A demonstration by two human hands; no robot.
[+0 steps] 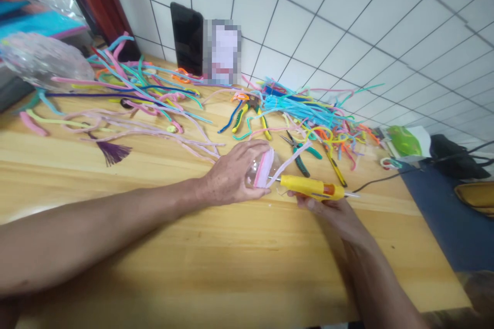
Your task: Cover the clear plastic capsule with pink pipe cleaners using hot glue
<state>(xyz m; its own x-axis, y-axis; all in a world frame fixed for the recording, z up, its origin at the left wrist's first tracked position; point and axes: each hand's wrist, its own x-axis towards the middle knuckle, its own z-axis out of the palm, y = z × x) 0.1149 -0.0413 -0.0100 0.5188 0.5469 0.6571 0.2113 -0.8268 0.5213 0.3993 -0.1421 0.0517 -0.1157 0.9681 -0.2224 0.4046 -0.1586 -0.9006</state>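
Near the middle of the wooden table, my left hand (235,175) is wrapped round a clear, rounded plastic piece (252,170), possibly part of a bottle. Pink and pale lilac pipe cleaners (264,168) run in a band around it, and one lilac end sticks out loose to the upper right. My right hand (324,208) grips a yellow hot glue gun (312,187) from below. Its metal nozzle points left and is at the lilac band; whether it touches cannot be made out. A glue stick pokes from the gun's rear.
Behind my hands lie yellow-green pliers (252,113), teal needle-nose pliers (301,154) and a yellow-black cutter (335,164). Bundled pipe cleaners (301,110) and loose ones spread along the tiled wall. Two phones, one black (188,38), lean there. A purple tassel (111,150) lies left; a cord (386,177) runs right.
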